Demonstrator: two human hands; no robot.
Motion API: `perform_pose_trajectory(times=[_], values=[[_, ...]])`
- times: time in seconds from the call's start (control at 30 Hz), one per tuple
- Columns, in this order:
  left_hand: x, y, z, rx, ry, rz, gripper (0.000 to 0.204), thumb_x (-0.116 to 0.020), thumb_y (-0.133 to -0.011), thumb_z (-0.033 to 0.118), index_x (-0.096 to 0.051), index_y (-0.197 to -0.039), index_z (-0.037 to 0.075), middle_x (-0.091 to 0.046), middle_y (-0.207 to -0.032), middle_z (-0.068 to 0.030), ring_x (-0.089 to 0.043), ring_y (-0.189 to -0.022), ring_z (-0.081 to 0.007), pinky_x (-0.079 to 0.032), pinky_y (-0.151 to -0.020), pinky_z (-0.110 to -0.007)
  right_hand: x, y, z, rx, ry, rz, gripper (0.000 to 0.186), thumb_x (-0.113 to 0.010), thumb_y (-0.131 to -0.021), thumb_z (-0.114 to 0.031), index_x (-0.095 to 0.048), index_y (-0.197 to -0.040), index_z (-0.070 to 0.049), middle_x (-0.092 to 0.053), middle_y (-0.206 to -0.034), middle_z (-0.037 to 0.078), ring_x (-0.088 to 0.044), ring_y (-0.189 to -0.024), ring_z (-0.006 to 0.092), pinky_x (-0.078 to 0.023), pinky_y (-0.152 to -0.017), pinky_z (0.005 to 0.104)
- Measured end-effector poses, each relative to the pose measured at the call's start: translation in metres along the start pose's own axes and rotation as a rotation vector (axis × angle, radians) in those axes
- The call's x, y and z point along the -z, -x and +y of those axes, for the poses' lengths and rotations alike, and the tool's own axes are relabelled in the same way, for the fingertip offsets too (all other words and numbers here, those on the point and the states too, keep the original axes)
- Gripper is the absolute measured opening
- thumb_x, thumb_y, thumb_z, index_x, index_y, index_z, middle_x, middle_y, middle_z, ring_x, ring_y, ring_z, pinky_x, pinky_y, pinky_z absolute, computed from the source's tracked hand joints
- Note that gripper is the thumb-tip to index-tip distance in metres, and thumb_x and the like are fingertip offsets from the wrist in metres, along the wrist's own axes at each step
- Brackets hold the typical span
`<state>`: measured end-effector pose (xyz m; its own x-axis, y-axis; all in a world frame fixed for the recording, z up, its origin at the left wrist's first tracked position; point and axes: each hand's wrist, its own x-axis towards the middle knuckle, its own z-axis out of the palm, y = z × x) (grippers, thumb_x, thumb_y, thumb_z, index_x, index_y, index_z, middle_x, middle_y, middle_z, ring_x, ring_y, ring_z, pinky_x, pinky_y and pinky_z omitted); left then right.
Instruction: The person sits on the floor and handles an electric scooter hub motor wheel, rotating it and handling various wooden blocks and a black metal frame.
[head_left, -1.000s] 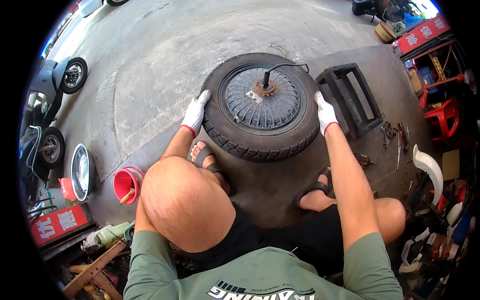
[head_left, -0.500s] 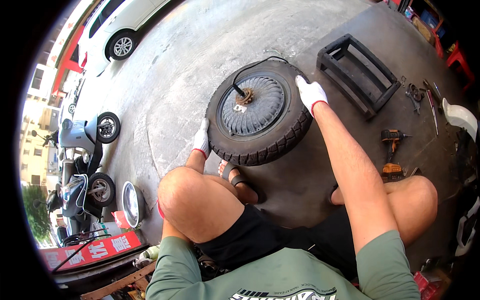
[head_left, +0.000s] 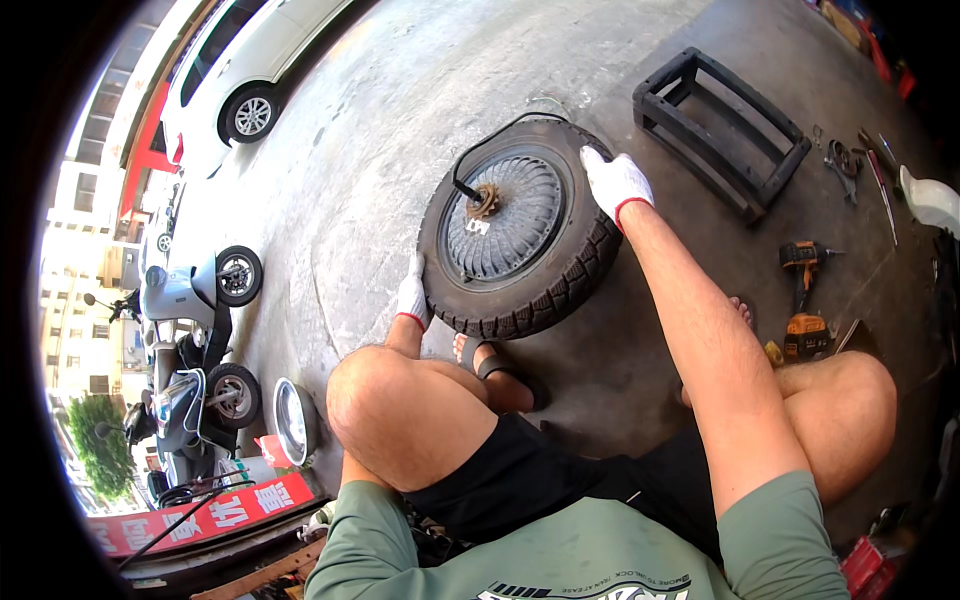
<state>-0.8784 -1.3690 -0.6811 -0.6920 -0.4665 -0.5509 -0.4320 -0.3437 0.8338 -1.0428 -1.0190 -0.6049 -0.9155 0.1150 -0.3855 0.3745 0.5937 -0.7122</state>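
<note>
A thick-treaded black scooter wheel (head_left: 512, 228) with a ribbed metal hub motor (head_left: 520, 240) stands tilted on the floor in front of me. A rusty sprocket (head_left: 483, 201) surrounds its axle. From the axle a black cable (head_left: 462, 160) loops over the tyre's far side. White gloves with red cuffs cover both hands. My left hand (head_left: 413, 290) presses against the tyre's left side, its fingers partly hidden. At the upper right my right hand (head_left: 617, 180) grips the tyre's edge, with the thumb side over the sidewall.
A black rectangular frame (head_left: 690, 165) lies right of the wheel. Nearer me are a cordless drill (head_left: 803, 290), a wrench (head_left: 843, 172) and a screwdriver (head_left: 882, 190). Parked scooters (head_left: 185, 290), a metal basin (head_left: 291, 420) and a white car (head_left: 235, 80) are at the left.
My view has shifted and turned slightly. The wheel is tilted a little more, with both hands still on the tyre.
</note>
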Motion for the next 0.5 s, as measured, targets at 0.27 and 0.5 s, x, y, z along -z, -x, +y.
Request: perform_pose_trajectory(times=[0.27,0.5], values=[[0.009,-0.008,-0.0041,0.008,0.016,-0.012,0.065,-0.055,-0.099,0.051,-0.054,-0.137,-0.001,-0.063,-0.132,-0.0141,-0.064,-0.112,-0.0271,-0.052,-0.098,-0.04,0.0008,0.0053,-0.0074,0.016,-0.02,-0.011,0.079,-0.052,-0.092,-0.06,-0.053,-0.134,0.007,-0.055,-0.136,0.032,-0.053,-0.129,0.0404,-0.041,-0.109,0.0432],[0.0126,-0.0097,-0.0048,0.007,0.041,-0.007,0.065,-0.055,-0.099,0.053,-0.055,-0.136,-0.001,-0.064,-0.129,-0.0139,-0.065,-0.11,-0.0273,-0.054,-0.096,-0.04,0.0,0.0065,-0.0113,-0.004,-0.027,-0.014,0.079,-0.052,-0.092,-0.06,-0.052,-0.135,0.007,-0.054,-0.137,0.031,-0.053,-0.13,0.0402,-0.041,-0.109,0.0433]])
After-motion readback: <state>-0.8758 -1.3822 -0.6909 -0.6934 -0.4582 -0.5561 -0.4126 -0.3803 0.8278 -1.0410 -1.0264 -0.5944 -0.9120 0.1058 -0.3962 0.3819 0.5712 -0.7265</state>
